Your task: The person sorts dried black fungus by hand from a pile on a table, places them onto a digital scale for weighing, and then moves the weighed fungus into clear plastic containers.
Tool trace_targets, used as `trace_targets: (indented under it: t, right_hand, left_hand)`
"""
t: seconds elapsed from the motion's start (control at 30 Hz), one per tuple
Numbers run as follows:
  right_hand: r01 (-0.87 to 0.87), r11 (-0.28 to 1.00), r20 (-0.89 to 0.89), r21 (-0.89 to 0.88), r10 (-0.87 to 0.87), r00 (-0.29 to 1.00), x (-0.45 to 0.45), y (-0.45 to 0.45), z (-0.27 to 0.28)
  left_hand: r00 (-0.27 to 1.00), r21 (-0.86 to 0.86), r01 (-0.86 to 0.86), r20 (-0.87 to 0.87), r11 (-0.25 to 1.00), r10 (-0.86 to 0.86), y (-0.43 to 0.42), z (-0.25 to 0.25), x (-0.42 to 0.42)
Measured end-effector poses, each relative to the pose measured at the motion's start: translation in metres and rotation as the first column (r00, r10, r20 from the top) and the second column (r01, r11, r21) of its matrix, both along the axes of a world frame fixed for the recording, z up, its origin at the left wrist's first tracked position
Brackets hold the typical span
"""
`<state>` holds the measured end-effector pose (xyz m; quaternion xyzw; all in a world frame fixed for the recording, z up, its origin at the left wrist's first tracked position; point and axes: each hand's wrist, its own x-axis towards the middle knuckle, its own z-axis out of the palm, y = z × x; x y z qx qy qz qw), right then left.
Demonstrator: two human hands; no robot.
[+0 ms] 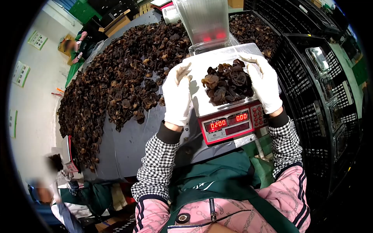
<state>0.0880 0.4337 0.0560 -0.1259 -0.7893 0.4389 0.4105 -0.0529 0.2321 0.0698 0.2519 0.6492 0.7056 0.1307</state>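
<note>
A clump of dark brown wood ear mushrooms lies on the white pan of a red digital weighing scale. Its lit display reads 0.200 and 0.00. My left hand, in a white glove, is at the pan's left edge, fingers curved and thumb apart, with a gap to the mushrooms. On the other side, my gloved right hand curves close to the clump, its fingers and thumb also apart. Whether either hand touches a clear tray around the mushrooms I cannot tell.
A large heap of wood ear mushrooms covers much of the grey table. Stacked clear plastic trays stand behind the scale. Black crates line the right side. Co-workers are at the left, near another red scale.
</note>
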Motion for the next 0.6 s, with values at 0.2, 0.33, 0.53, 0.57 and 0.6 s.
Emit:
trace_targets:
  t: [0.2,0.33,0.53,0.57,0.6]
  right_hand:
    - [0.095,0.934,0.039,0.343,-0.115,0.993,0.010,0.003,0.008]
    - [0.126,0.938,0.027,0.323,-0.142,0.990,0.018,0.011,0.000]
    - [0.147,0.975,0.033,0.167,-0.155,0.987,0.038,0.001,0.009]
    - [0.136,0.985,0.039,0.110,-0.141,0.989,0.041,0.001,0.007]
    - [0.129,0.990,0.024,0.059,-0.130,0.991,0.043,-0.001,0.005]
  left_hand:
    - [0.985,-0.050,-0.108,-0.139,0.993,0.101,-0.050,-0.004,0.004]
    - [0.979,-0.137,-0.197,-0.083,0.971,0.187,-0.097,-0.011,0.012]
    - [0.981,-0.440,-0.173,-0.158,0.881,0.113,-0.167,-0.057,0.038]
    - [0.975,-0.490,-0.138,-0.219,0.861,0.031,-0.171,-0.058,0.049]
    - [0.960,-0.538,-0.103,-0.273,0.837,-0.057,-0.173,-0.061,0.060]
